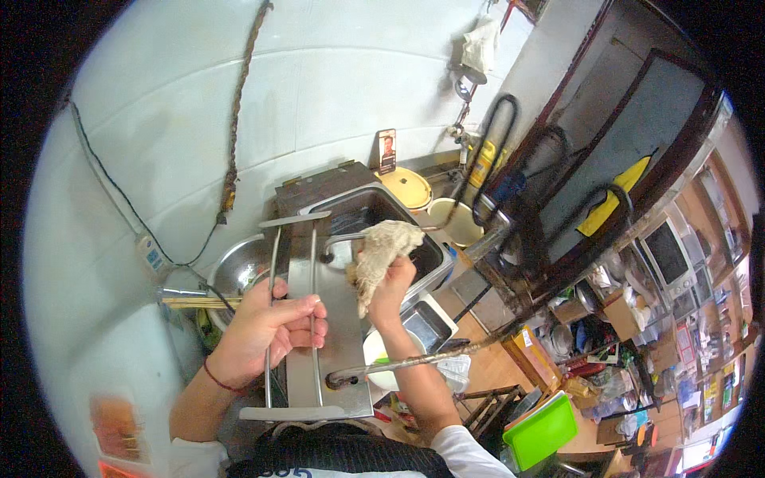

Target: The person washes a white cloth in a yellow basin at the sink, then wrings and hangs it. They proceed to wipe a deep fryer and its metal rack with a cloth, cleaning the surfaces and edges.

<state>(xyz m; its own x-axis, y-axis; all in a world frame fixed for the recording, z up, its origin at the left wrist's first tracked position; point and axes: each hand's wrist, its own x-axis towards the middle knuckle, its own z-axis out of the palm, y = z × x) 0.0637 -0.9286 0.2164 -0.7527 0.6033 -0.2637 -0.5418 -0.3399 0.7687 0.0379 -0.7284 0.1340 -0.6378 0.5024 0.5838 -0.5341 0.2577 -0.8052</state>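
A stainless steel plate (334,334) stretches in front of me, with bent metal tubes (430,357) running out from it to the right; it looks like an electric heating-element assembly. Two thin metal rods (315,358) cross its left side between end bars. My left hand (281,328) is curled around these rods, thumb and fingers closed. In my right hand (391,287) is a wet-looking, off-white cloth (385,245), bunched over the upper tube near the plate. The part of the tube under the cloth is hidden.
Behind the plate is a steel sink basin (364,200). A yellow lid (406,186), a phone (386,150) and a cream bucket (457,221) stand beyond it. A metal bowl (239,266) sits left, near chopsticks (200,302). Right are a green board (541,430) and a microwave (668,254).
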